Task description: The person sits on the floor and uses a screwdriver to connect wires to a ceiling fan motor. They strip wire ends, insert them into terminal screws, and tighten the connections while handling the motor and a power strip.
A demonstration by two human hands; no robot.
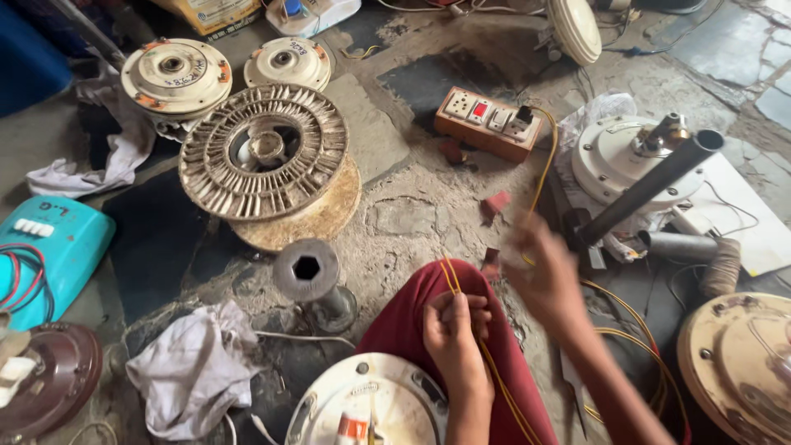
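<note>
Left hand (451, 323) is pinched shut on a yellow wire (450, 274) over the red knee (486, 346). Right hand (548, 268) is raised just to its right, blurred, so I can't tell how open it is, though the wire runs by it toward the switchboard (488, 122) farther back. White fan cover (367, 404) sits near; stator (264, 150) far left on the floor (412, 214).
</note>
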